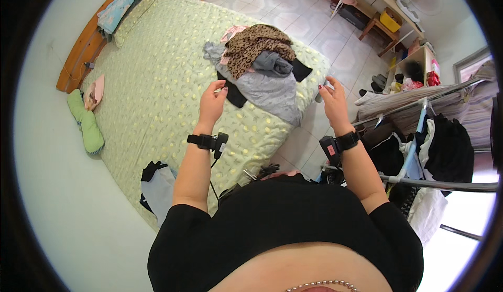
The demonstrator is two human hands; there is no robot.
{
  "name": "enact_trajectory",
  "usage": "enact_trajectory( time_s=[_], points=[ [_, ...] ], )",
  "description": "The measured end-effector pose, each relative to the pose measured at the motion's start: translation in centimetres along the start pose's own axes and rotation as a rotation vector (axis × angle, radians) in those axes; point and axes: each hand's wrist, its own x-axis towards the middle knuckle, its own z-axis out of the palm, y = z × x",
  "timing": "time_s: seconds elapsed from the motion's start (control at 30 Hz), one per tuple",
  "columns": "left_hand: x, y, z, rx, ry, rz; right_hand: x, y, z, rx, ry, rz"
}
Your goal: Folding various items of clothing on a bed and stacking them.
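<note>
Both of my hands are raised over the near side of the bed, holding nothing, with fingers apart and slightly curled. My left hand (pixel 212 103) is nearest to a black garment (pixel 235 95) poking out from a clothes heap. My right hand (pixel 334 101) hovers by the bed's right edge. In the heap, a leopard-print garment (pixel 251 46) lies on top, with a bundled dark grey garment (pixel 273 64) beside it. A light grey garment (pixel 271 93) spreads beneath them towards me. Pink cloth (pixel 232 34) shows at the far side. Each wrist wears a strapped black device.
A lemon-patterned sheet (pixel 157 75) covers the bed. A green bolster (pixel 88 127) lies by the wall, and a folded grey-and-black garment (pixel 157 188) near my left elbow. On the right stand a clothes rack (pixel 414 146), an open shelf unit (pixel 422 62) and a wooden stool (pixel 379 28).
</note>
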Motion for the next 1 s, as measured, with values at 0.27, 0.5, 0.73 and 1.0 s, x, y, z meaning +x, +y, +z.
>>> enact_trajectory(
  time_s=[0.27,0.5,0.73,1.0],
  points=[
    [-2.4,-3.7,-7.5,0.147,-0.002,-0.135,-1.6,2.7,7.0,0.018,-0.124,0.244],
    [-1.0,-4.0,-8.2,0.152,-0.02,-0.17,2.2,4.7,8.7,-0.034,-0.212,0.271],
    [1.6,-2.7,-6.1,0.276,-0.032,-0.257,11.4,10.1,10.8,-0.053,-0.239,0.384],
    [5.3,2.7,-3.8,0.39,0.04,-0.311,22.2,16.7,13.8,-0.156,-0.182,0.645]
  ],
)
